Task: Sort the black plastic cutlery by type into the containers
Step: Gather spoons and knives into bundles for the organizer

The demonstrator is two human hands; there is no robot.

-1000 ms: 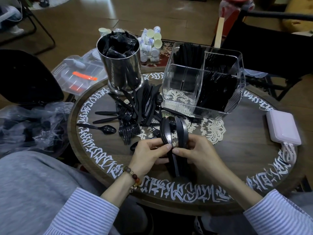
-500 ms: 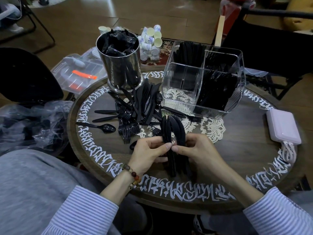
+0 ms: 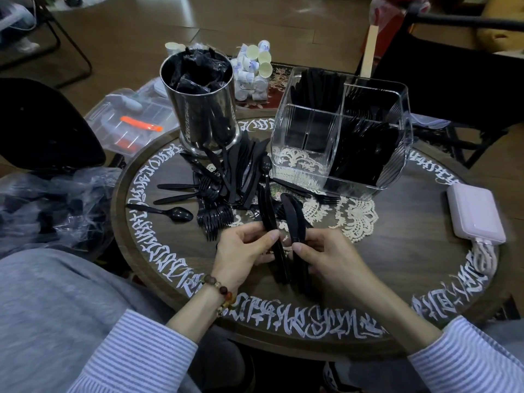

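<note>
Left hand (image 3: 241, 251): thumb and fingers curled round a bundle of black knives (image 3: 268, 217), pinching it at mid-length; the blades stand up beyond the fingertips, the handles run down toward the wrist. A bead bracelet (image 3: 222, 293) sits on that wrist.

Right hand (image 3: 326, 256): thumb and fingers clamped on a second bundle of knives (image 3: 293, 219), just beside the first and parted from it by a narrow gap at the blades; the handles pass under the palm.

Loose cutlery pile (image 3: 226, 177): knives, forks and spoons, lying beyond the left fingertips on the round table (image 3: 397, 251). A single spoon (image 3: 170, 212) lies apart, to the left of those fingers.

Steel canister (image 3: 201, 106): upright beyond the pile, filled with black wrapped items.

Clear divided container (image 3: 340, 134): beyond the right fingertips, on a lace doily (image 3: 354, 219). The far and right compartments hold black cutlery; the near-left one shows none.

Pink power bank (image 3: 476, 214): well right of the right hand, cable attached.
</note>
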